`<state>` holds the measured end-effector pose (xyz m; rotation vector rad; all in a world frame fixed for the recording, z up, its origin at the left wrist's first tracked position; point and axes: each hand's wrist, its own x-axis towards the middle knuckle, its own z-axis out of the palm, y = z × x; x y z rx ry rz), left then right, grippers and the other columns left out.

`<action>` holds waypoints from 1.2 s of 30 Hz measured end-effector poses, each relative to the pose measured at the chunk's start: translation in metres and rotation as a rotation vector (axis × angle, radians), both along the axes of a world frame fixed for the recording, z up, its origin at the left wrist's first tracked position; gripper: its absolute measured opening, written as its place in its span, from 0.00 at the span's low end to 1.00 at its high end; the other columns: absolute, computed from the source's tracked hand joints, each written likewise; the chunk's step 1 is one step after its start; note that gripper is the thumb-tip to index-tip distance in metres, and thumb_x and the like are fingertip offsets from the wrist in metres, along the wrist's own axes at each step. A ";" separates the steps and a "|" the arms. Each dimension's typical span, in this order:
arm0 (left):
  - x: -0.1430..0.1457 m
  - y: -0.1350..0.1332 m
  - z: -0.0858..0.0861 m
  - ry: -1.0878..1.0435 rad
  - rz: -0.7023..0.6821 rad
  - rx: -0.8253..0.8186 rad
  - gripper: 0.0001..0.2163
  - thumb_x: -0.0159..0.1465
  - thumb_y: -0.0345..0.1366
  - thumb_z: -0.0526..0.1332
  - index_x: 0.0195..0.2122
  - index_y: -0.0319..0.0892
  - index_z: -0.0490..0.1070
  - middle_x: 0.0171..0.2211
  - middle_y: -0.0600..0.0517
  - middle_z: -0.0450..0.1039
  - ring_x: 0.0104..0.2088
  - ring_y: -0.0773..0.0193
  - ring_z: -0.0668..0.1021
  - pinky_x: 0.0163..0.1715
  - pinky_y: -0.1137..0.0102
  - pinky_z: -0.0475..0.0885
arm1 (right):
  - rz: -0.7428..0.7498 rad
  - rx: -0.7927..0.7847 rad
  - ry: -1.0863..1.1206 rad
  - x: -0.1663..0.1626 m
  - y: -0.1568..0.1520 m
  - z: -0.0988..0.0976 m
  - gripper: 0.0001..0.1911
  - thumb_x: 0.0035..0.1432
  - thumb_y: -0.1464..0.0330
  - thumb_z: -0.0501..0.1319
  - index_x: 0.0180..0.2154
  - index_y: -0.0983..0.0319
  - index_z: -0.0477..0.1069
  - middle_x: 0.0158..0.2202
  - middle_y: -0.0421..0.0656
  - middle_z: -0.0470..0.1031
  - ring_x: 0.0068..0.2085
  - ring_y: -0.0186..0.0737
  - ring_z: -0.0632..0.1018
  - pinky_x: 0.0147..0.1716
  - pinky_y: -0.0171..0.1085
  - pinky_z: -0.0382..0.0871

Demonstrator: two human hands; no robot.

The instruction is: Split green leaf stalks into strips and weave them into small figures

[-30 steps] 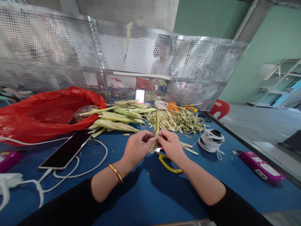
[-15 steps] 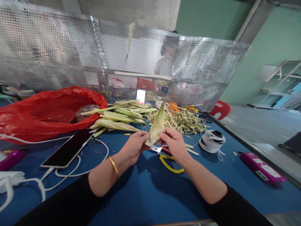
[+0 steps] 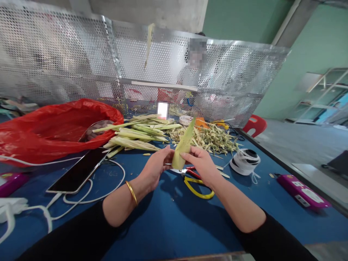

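A pale green, pointed corn husk [image 3: 182,154] stands nearly upright between my hands, its tip up and its surface curved. My right hand [image 3: 199,159] grips its right edge, thumb on the near face and fingers behind. My left hand [image 3: 159,161] is closed about its left edge, with fingertips partly hidden behind it. Just below lie scissors with yellow and red handles [image 3: 199,188], the blades partly covered by the husk. Behind my hands are a bundle of long husks [image 3: 138,136] and a heap of shredded trimmings [image 3: 217,139].
A red plastic bag [image 3: 54,127] and a phone [image 3: 78,172] with white cables lie left on the blue table [image 3: 152,232]. A spool of white cord [image 3: 244,162] and a purple box-like item [image 3: 303,192] are at right. Behind a perforated screen [image 3: 163,54] is a person.
The husk has turned and now looks narrower and more curved, its tip shifted right. My left thumb has moved off its near face; my right hand keeps its grip.
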<state>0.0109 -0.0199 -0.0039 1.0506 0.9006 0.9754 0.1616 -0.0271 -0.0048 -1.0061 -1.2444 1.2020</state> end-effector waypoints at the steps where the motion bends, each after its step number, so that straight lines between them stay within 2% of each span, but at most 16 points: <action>1: 0.000 0.000 0.000 -0.007 -0.030 0.009 0.16 0.58 0.47 0.60 0.35 0.37 0.74 0.33 0.47 0.76 0.32 0.63 0.77 0.34 0.70 0.70 | -0.001 -0.026 -0.033 0.000 0.001 -0.001 0.11 0.43 0.63 0.69 0.25 0.62 0.71 0.22 0.36 0.70 0.25 0.33 0.69 0.30 0.35 0.67; 4: 0.000 0.001 -0.001 0.004 -0.082 0.019 0.17 0.49 0.43 0.69 0.35 0.37 0.73 0.33 0.48 0.77 0.31 0.62 0.77 0.35 0.68 0.71 | 0.045 -0.137 -0.007 0.001 0.002 -0.005 0.12 0.41 0.63 0.69 0.24 0.63 0.69 0.20 0.35 0.68 0.22 0.30 0.67 0.24 0.32 0.63; 8: -0.002 0.003 0.001 0.005 0.018 0.013 0.15 0.44 0.39 0.72 0.28 0.38 0.70 0.28 0.52 0.75 0.28 0.66 0.76 0.32 0.70 0.71 | 0.136 -0.249 0.156 0.003 0.001 -0.003 0.15 0.39 0.64 0.70 0.25 0.63 0.68 0.20 0.36 0.69 0.22 0.30 0.69 0.24 0.32 0.64; 11: -0.003 0.004 0.002 0.009 0.015 -0.019 0.14 0.44 0.38 0.72 0.27 0.38 0.70 0.26 0.53 0.75 0.27 0.66 0.76 0.31 0.71 0.71 | 0.072 -0.202 0.115 0.004 -0.001 0.003 0.14 0.38 0.66 0.70 0.24 0.63 0.66 0.18 0.35 0.68 0.21 0.29 0.67 0.22 0.31 0.62; 14: -0.004 0.004 0.001 0.006 -0.114 -0.064 0.17 0.45 0.37 0.71 0.35 0.36 0.74 0.32 0.48 0.78 0.30 0.64 0.78 0.31 0.70 0.71 | -0.018 -0.108 -0.010 0.003 -0.001 0.005 0.11 0.40 0.67 0.68 0.24 0.63 0.66 0.18 0.33 0.65 0.19 0.27 0.65 0.21 0.30 0.59; 16: -0.004 0.003 0.000 0.018 -0.146 -0.070 0.19 0.45 0.36 0.71 0.38 0.36 0.74 0.35 0.45 0.78 0.32 0.62 0.78 0.32 0.70 0.71 | -0.017 -0.098 -0.023 0.003 -0.002 0.005 0.11 0.41 0.67 0.68 0.24 0.63 0.67 0.18 0.33 0.65 0.19 0.26 0.64 0.20 0.30 0.57; 19: -0.004 0.003 0.002 0.045 -0.071 -0.035 0.17 0.45 0.33 0.70 0.38 0.36 0.75 0.34 0.47 0.79 0.32 0.62 0.78 0.33 0.69 0.71 | 0.087 -0.199 0.046 0.003 -0.002 0.002 0.14 0.39 0.65 0.69 0.27 0.62 0.67 0.20 0.34 0.67 0.20 0.27 0.65 0.21 0.31 0.59; 22: -0.005 0.004 0.005 0.070 0.011 0.018 0.13 0.45 0.31 0.68 0.34 0.37 0.76 0.31 0.50 0.78 0.28 0.66 0.76 0.30 0.72 0.70 | 0.152 -0.259 -0.023 0.005 -0.002 0.001 0.16 0.38 0.64 0.71 0.28 0.63 0.68 0.21 0.35 0.68 0.21 0.28 0.66 0.22 0.31 0.59; 24: -0.005 0.004 0.006 0.075 0.022 0.038 0.12 0.46 0.31 0.68 0.33 0.37 0.76 0.29 0.52 0.78 0.26 0.67 0.75 0.27 0.73 0.69 | 0.139 -0.235 -0.083 0.006 -0.002 0.001 0.14 0.39 0.63 0.70 0.26 0.63 0.69 0.19 0.34 0.67 0.20 0.28 0.66 0.21 0.31 0.59; 27: -0.005 0.006 0.006 0.090 0.013 0.047 0.13 0.46 0.31 0.68 0.34 0.37 0.76 0.30 0.52 0.78 0.26 0.68 0.75 0.26 0.74 0.68 | 0.094 -0.194 -0.037 0.006 -0.002 0.002 0.14 0.38 0.63 0.70 0.23 0.63 0.68 0.17 0.33 0.65 0.19 0.27 0.65 0.22 0.31 0.59; 32: -0.005 0.007 0.006 0.121 0.031 0.102 0.12 0.47 0.30 0.68 0.34 0.37 0.76 0.29 0.53 0.77 0.25 0.69 0.73 0.23 0.76 0.66 | 0.080 -0.239 0.003 0.003 -0.002 0.002 0.16 0.35 0.61 0.71 0.24 0.63 0.69 0.18 0.35 0.67 0.20 0.28 0.67 0.24 0.33 0.63; 36: -0.005 0.005 0.009 0.146 0.040 0.113 0.11 0.47 0.29 0.67 0.33 0.37 0.76 0.27 0.54 0.77 0.24 0.70 0.73 0.23 0.76 0.65 | 0.034 -0.212 -0.018 0.001 -0.001 -0.002 0.17 0.34 0.61 0.72 0.23 0.64 0.70 0.19 0.34 0.67 0.19 0.26 0.65 0.24 0.32 0.62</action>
